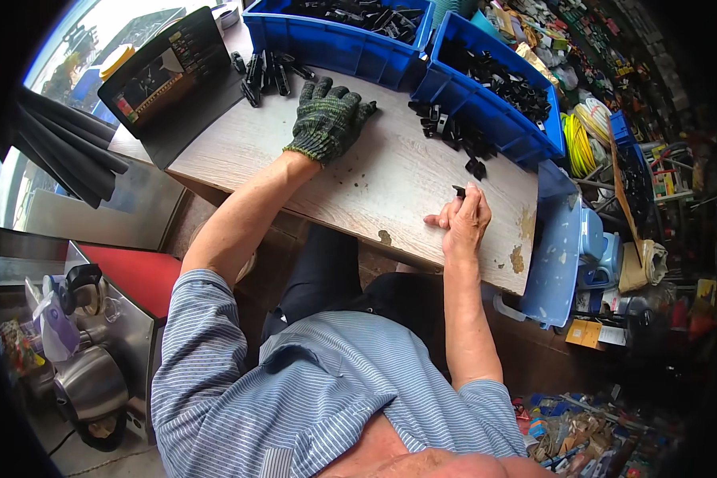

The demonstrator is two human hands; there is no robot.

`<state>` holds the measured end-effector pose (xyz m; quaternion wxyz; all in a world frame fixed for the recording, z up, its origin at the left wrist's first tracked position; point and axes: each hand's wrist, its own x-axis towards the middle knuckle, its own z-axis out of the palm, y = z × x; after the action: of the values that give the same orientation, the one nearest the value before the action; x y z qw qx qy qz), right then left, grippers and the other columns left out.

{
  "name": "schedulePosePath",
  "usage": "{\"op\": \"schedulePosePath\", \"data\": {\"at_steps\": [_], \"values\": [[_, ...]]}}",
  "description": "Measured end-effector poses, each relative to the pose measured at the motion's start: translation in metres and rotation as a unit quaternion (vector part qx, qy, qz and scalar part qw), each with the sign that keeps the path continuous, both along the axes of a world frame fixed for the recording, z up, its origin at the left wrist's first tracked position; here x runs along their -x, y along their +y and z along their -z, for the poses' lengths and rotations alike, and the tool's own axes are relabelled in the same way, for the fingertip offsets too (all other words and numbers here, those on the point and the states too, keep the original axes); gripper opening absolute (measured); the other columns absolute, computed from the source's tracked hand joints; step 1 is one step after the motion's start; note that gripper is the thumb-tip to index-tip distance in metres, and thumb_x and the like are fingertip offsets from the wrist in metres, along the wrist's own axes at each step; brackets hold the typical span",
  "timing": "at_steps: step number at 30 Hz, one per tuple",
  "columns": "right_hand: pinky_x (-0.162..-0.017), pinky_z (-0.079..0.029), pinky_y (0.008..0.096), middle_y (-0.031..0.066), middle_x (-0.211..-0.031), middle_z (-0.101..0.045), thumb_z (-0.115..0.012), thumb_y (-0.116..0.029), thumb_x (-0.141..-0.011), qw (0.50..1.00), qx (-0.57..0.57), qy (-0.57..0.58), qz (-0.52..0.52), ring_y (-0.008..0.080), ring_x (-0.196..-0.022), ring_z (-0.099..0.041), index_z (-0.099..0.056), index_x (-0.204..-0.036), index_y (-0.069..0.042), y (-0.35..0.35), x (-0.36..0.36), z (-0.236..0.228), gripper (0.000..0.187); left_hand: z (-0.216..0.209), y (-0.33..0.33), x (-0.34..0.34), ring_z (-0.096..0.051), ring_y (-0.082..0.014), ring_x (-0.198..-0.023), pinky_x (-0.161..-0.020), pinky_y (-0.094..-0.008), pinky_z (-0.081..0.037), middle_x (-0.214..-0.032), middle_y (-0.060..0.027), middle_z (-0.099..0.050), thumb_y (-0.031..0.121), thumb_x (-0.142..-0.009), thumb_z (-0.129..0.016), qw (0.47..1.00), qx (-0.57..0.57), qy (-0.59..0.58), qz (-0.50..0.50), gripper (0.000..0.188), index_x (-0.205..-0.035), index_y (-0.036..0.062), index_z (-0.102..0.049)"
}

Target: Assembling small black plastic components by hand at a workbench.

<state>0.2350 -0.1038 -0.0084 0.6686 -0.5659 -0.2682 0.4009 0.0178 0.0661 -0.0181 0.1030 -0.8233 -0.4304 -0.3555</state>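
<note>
My left hand [327, 121], in a dark green knitted glove, lies palm down over the pale wooden tabletop [295, 191]. Its fingers are stretched forward with the thumb apart, and nothing shows in it. Just beyond its fingertips is a pile of black plastic parts [263, 73]. My bare right hand [466, 227] is closed near the right end of the table, pinching a small black plastic part [459, 191]; much of that part is hidden by the fingers. Ahead of the right hand, more loose black parts [476, 143] form a second pile.
Two blue bins [338, 36] [486, 103] of black parts stand along the table's far side. A tablet [167, 76] leans at the left. Beside the right end is a light blue tub [554, 247]. A metal kettle [92, 382] stands at lower left; yellow cable coils [579, 147] lie right.
</note>
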Motion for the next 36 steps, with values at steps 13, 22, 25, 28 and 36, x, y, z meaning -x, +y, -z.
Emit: {"op": "schedulePosePath", "data": {"at_steps": [13,22,25,28,36], "values": [[-0.040,-0.055,0.0364,0.0007,-0.046,-0.035,-0.052,-0.031,-0.098,1.000,-0.019,0.006,0.000,0.0112,-0.038,-0.037,-0.043,-0.075,-0.011,-0.001,-0.002,0.001,0.032,-0.004,-0.011,-0.008,-0.048,-0.0437,-0.125,-0.105,-0.0663,-0.027,-0.108,-0.0126,-0.068,0.048,-0.093,-0.059,0.992,0.123,0.034,-0.019,0.039,-0.095,0.0127,-0.076],[-0.044,-0.057,0.0410,-0.0023,-0.046,-0.028,-0.050,-0.033,-0.100,1.000,-0.006,-0.014,0.003,0.0111,-0.040,-0.036,-0.042,-0.070,-0.012,0.000,-0.001,0.002,0.038,-0.003,-0.010,-0.009,-0.046,-0.0442,-0.126,-0.107,-0.0675,-0.025,-0.111,-0.0131,-0.067,0.052,-0.093,-0.057,0.991,0.118,0.042,-0.036,0.043,-0.095,0.0131,-0.076],[-0.044,-0.057,0.0406,-0.0023,-0.046,-0.029,-0.049,-0.033,-0.101,1.000,-0.021,-0.015,0.000,0.0109,-0.040,-0.036,-0.042,-0.071,-0.012,-0.001,-0.004,0.006,0.037,-0.007,-0.016,-0.009,-0.046,-0.0442,-0.126,-0.106,-0.0675,-0.025,-0.111,-0.0123,-0.067,0.052,-0.094,-0.055,0.992,0.108,0.059,-0.004,0.044,-0.093,0.0136,-0.077],[-0.044,-0.057,0.0408,-0.0022,-0.045,-0.030,-0.049,-0.034,-0.101,1.000,-0.014,-0.007,0.000,0.0108,-0.040,-0.037,-0.043,-0.071,-0.012,-0.001,-0.002,0.003,0.037,-0.007,-0.016,-0.006,-0.047,-0.0437,-0.126,-0.106,-0.0684,-0.025,-0.111,-0.0124,-0.066,0.052,-0.095,-0.054,0.992,0.119,0.047,0.001,0.045,-0.092,0.0139,-0.077],[-0.044,-0.057,0.0407,-0.0022,-0.045,-0.030,-0.050,-0.034,-0.101,1.000,-0.014,-0.015,0.004,0.0108,-0.040,-0.036,-0.043,-0.072,-0.012,0.000,-0.003,0.004,0.037,-0.003,-0.018,-0.012,-0.049,-0.0398,-0.124,-0.103,-0.0591,-0.032,-0.109,-0.0100,-0.066,0.050,-0.093,-0.058,0.997,0.028,0.057,-0.042,0.036,-0.093,0.0181,-0.076]]}}
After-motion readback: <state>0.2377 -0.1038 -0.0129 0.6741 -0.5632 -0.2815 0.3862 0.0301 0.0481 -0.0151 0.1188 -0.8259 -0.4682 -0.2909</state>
